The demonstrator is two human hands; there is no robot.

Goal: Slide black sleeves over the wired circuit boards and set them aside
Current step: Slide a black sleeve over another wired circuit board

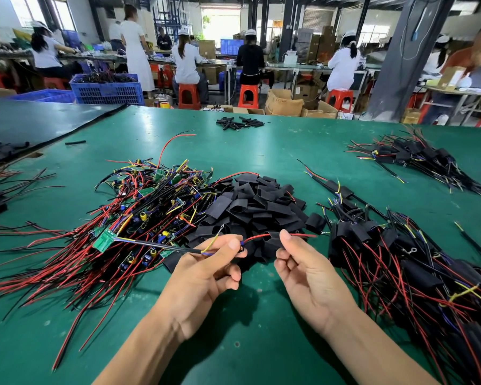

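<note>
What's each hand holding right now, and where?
Left hand pinches the wires of the circuit board, away from it; right hand pinches a black sleeve at its rim, red wire through it.

No text is reading clearly here: a cardboard box [283, 103] beyond the desk [275, 145] is showing a short handwritten scrawl on its side, its letters coming out too small and blurred to decipher

Sleeved-board pile [428, 287] runs off right and bottom edges. Red wires [11, 284] cropped at left edge. Black sleeve [270, 243] half hidden by right hand [311, 282] thumb (shape unclear). Wired circuit board [104, 240] leads vanish under left hand [203, 276] fingers. Far sleeves [239, 123] too small to count.
</note>
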